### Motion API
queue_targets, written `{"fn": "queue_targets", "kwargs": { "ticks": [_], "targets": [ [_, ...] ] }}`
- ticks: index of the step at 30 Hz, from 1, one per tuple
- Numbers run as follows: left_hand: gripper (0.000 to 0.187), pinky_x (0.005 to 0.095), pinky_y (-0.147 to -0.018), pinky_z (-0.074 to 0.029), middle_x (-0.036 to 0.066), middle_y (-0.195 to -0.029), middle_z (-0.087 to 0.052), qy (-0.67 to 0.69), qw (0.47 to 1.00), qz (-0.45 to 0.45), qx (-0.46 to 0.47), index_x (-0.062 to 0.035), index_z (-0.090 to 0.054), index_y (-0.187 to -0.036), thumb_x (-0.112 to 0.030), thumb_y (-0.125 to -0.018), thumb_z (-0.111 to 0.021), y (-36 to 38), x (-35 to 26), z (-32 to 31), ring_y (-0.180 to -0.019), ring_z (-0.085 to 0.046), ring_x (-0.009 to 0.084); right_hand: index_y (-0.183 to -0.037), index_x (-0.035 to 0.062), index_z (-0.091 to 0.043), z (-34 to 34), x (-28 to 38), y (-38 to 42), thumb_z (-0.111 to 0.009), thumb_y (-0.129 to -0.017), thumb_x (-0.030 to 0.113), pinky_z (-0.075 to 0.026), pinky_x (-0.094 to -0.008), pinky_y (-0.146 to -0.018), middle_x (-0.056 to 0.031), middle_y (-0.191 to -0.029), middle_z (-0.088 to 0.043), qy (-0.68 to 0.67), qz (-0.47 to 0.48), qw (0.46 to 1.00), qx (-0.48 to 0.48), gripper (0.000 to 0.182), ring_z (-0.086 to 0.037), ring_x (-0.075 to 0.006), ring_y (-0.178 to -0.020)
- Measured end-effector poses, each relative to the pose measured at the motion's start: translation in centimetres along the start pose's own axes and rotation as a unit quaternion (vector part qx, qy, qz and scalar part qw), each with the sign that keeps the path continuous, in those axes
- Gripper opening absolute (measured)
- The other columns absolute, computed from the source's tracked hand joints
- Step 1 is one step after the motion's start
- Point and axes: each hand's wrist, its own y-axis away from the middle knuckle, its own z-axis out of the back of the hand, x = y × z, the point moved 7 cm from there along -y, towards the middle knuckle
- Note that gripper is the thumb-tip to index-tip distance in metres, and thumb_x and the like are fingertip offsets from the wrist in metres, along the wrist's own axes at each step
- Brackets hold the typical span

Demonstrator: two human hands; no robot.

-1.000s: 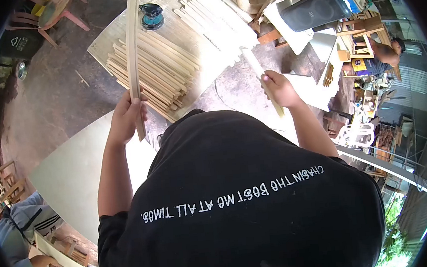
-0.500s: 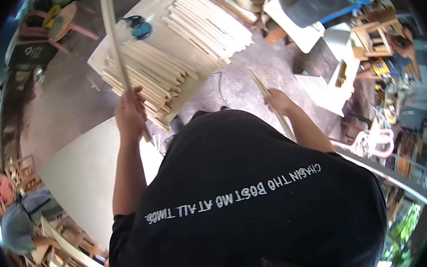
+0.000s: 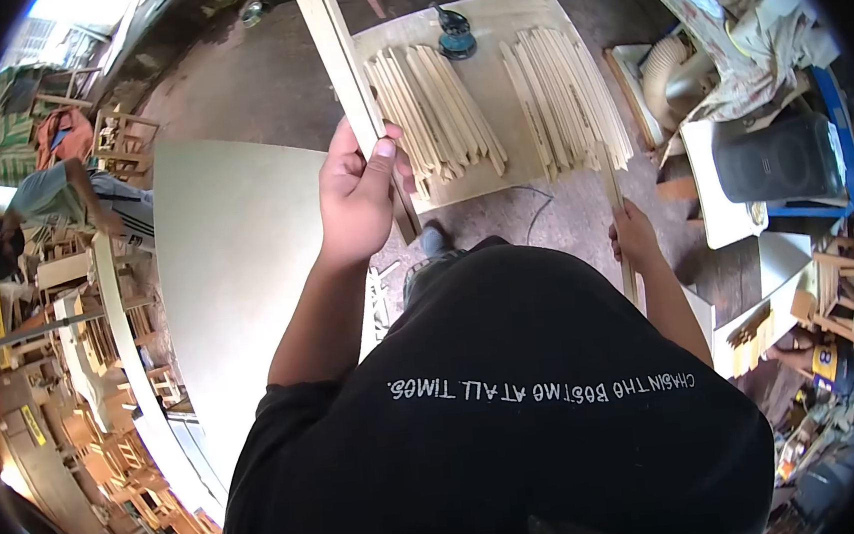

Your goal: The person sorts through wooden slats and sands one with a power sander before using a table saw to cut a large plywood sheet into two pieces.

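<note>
My left hand point(image 3: 356, 197) is closed round a long pale wooden strip point(image 3: 338, 58), raised and tilted, its upper end cut off by the frame's top edge. Another wooden strip point(image 3: 611, 187) is in my right hand point(image 3: 633, 236), fingers wrapped round it, its far end near the right pile. Beyond my hands is a light tabletop point(image 3: 488, 21) bearing two piles of wooden strips, a left pile point(image 3: 435, 111) and a right pile point(image 3: 564, 96). A dark teal sander point(image 3: 455, 39) lies at the table's far side, between the piles.
A large pale board point(image 3: 234, 242) lies at my left. Farther left, a person point(image 3: 61, 200) bends near wooden frames. At the right are a black speaker point(image 3: 780, 161), a fan-like hose point(image 3: 668, 77) and another person point(image 3: 831, 361) among wooden parts.
The view has turned, shifting the table and piles rightward. My left hand and its strip appear closer and larger. Both hands still hold their strips.
</note>
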Motion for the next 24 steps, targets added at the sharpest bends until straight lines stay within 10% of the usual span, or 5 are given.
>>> {"fn": "queue_targets", "kwargs": {
  "ticks": [7,8,12,18,24],
  "targets": [
    [0.049,0.0289,-0.048,-0.047,0.003,-0.082,-0.054,0.234,0.97,0.007,0.063,-0.0071,-0.05,-0.133,-0.045,-0.113,-0.028,1.3,-1.6,-1.6,-0.05,-0.05,0.0158,-0.154,0.0091,-0.044,-2.9,13.4,1.7,-0.041,-0.111,0.032,-0.044,-0.0262,-0.048,-0.0027,-0.075,-0.057,-0.099,0.222,0.968,0.057,0.048,-0.049,-0.009,-0.054],
    [0.052,0.0286,-0.047,-0.042,-0.001,-0.067,-0.045,0.226,0.971,0.009,0.08,-0.0115,-0.053,-0.108,-0.053,-0.111,-0.022,1.1,-1.9,-2.0,-0.048,-0.043,0.0153,-0.153,0.0079,-0.045,-3.2,14.7,2.4,-0.04,-0.112,0.032,-0.044,-0.0257,-0.049,-0.0024,-0.076,-0.057,-0.106,0.245,0.961,0.065,0.049,-0.049,-0.0087,-0.055],
    [0.062,0.0286,-0.046,-0.033,-0.004,-0.055,-0.037,0.375,0.909,0.068,0.169,-0.0144,-0.044,-0.083,-0.068,-0.106,-0.021,1.4,-2.2,-3.6,-0.048,-0.037,0.0137,-0.147,0.0037,-0.051,-3.3,18.4,5.1,-0.04,-0.113,0.032,-0.043,-0.0248,-0.053,-0.0026,-0.079,-0.06,-0.142,0.298,0.939,0.094,0.046,-0.05,-0.0087,-0.057],
    [0.063,0.0261,-0.04,-0.032,-0.003,-0.053,-0.038,0.375,0.905,0.079,0.185,-0.0131,-0.045,-0.083,-0.07,-0.105,-0.027,1.7,-2.6,-3.9,-0.042,-0.035,0.0107,-0.143,0.0012,-0.055,-1.9,19.3,6.5,-0.043,-0.112,0.031,-0.044,-0.0241,-0.058,-0.0042,-0.086,-0.065,-0.236,0.288,0.919,0.126,0.044,-0.052,-0.0092,-0.062],
    [0.08,0.0255,-0.032,-0.039,0.001,-0.066,-0.05,0.31,0.928,0.095,0.185,0.0005,-0.062,-0.122,-0.069,-0.104,-0.026,1.5,-2.4,-4.4,-0.036,-0.042,0.0105,-0.139,-0.0008,-0.059,-0.5,19.6,7.3,-0.047,-0.111,0.028,-0.045,-0.0223,-0.06,-0.003,-0.09,-0.068,-0.203,0.313,0.925,0.071,0.042,-0.054,-0.0074,-0.065]
  ]
}}
